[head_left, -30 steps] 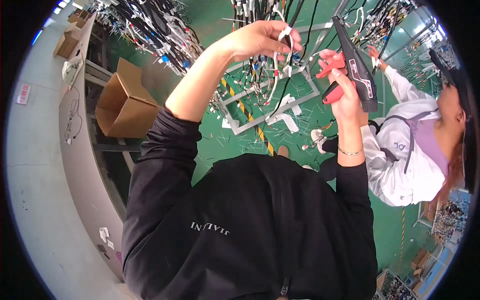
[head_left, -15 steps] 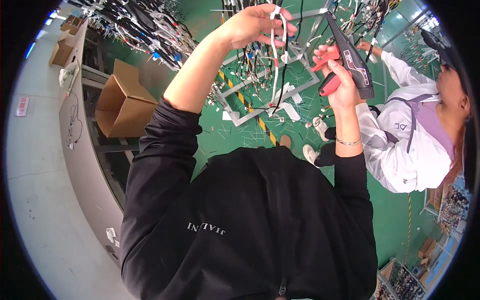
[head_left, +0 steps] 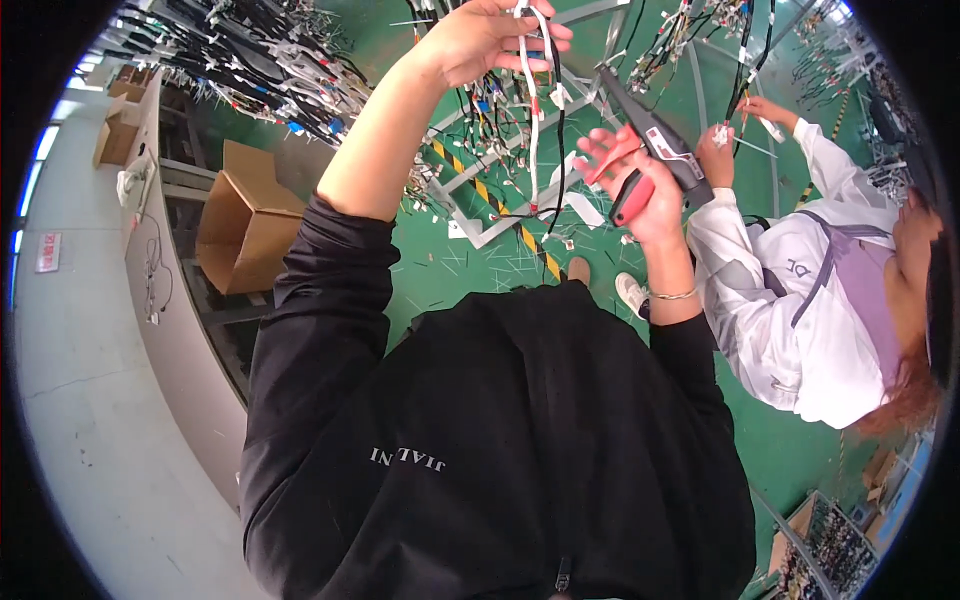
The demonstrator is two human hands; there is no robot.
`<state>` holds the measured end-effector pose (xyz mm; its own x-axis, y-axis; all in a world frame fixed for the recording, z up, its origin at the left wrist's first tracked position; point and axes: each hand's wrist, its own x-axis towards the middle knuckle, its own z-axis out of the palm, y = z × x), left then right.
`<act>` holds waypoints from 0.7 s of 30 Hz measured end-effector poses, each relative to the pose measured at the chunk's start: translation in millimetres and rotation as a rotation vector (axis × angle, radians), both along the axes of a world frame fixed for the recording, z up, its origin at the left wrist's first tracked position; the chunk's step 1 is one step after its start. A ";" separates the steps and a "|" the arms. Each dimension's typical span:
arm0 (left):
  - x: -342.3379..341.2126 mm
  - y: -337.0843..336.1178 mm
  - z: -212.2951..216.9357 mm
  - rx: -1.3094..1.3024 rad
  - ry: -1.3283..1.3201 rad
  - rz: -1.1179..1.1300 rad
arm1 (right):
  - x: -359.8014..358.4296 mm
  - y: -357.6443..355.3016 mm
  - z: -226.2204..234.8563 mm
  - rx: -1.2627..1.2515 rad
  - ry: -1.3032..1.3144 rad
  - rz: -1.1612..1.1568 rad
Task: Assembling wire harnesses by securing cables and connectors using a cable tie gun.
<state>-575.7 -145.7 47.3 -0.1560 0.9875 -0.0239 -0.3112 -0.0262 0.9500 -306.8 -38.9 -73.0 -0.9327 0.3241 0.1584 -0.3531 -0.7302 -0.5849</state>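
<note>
Two bare hands are up high, working on hanging wires. The left hand point(head_left: 480, 40) is raised far up, with the arm bent at the elbow and the black sleeve pulled down. Its fingers are closed around a thin bunch of white and black wires point(head_left: 535, 120) that hangs down from the fist. The right hand point(head_left: 635, 185) is just beside the bunch, a bit lower, wrist bent back. It holds a black and red tool gun point(head_left: 655, 150), with the red handle in the palm and some fingers spread out loose. The tool's nose points up toward the left hand.

That loose hold could let the tool slip and fall. The sharp nose is near the left fingers, so a quick push could poke them. A hard tug might pull a wire out of the bunch.

A co-worker in a white jacket point(head_left: 790, 300) stands close to the right hand, so a swing could bump that person.
</note>
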 end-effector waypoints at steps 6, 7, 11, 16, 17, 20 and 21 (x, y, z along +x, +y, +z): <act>11.2 23.5 6.2 0.092 0.115 0.062 | 1.8 -23.7 -18.9 -0.141 -0.098 0.018; 12.1 33.4 1.9 0.060 -0.008 0.071 | 5.4 -18.5 -28.8 -0.085 -0.082 0.067; 27.4 19.8 -4.8 -0.008 0.429 0.210 | 10.6 -33.9 -27.5 -0.238 -0.088 -0.025; 28.5 23.9 95.4 0.486 1.215 1.242 | 30.4 -21.7 -41.5 -0.242 -0.062 -0.068; 23.7 26.2 125.1 0.558 1.312 1.396 | 28.7 -23.3 -37.5 -0.237 -0.053 -0.139; -15.5 41.3 194.5 0.572 1.411 1.526 | 24.8 -23.3 -36.8 -0.196 -0.014 -0.202; -24.5 47.4 212.3 0.583 1.450 1.528 | 24.8 -20.6 -43.0 -0.163 -0.008 -0.194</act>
<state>-600.2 -98.3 259.6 -0.2360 -0.0293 0.9713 0.9463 0.2202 0.2366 -281.9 -59.5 -116.0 -0.8512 0.5182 0.0825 -0.4922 -0.7340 -0.4679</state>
